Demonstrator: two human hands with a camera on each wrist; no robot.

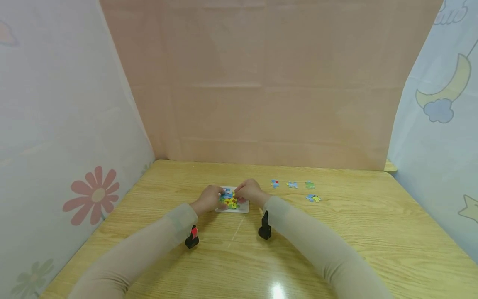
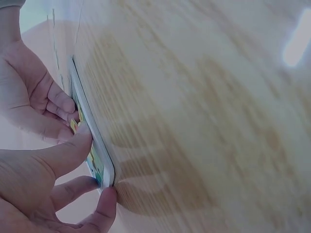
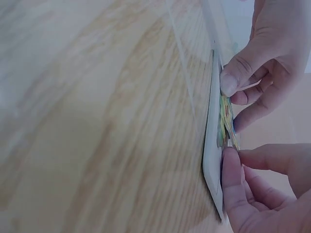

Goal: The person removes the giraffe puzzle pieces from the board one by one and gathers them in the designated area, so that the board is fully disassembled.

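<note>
- At the far left we see a pale sheet [image 1: 37, 124] printed with a red flower [image 1: 89, 196].
- Next comes a light left sleeve [image 1: 149, 238], with a black device [image 1: 192, 240] partly red at its wrist.
- We see the left hand [image 1: 209, 199] at the board's left end, thumb and fingers apart and touching it, the thumb lying on the fitted pieces.
- The white puzzle board [image 1: 242, 210] lies flat on the wooden table [image 1: 224, 265], between the two hands; colourful fitted pieces [image 1: 229, 202], mostly yellow and blue, fill part of it.
- We find the right hand [image 1: 251, 191] over the board's right part, thumb and forefinger pinching a yellowish puzzle piece [image 3: 234, 139], tilted against the fitted ones.
- A second black device [image 1: 264, 231] sits at that wrist, by the right sleeve [image 1: 321, 241].
- Farther right, we see loose pieces [image 1: 292, 185] in a far row of three, well apart from the board; a blue-and-yellow patch [image 1: 313, 198] lies nearer, and we cannot tell whether it is one piece or two.
- At the far right hangs another sheet [image 1: 422, 153] with a yellow moon [image 1: 448, 85].
</note>
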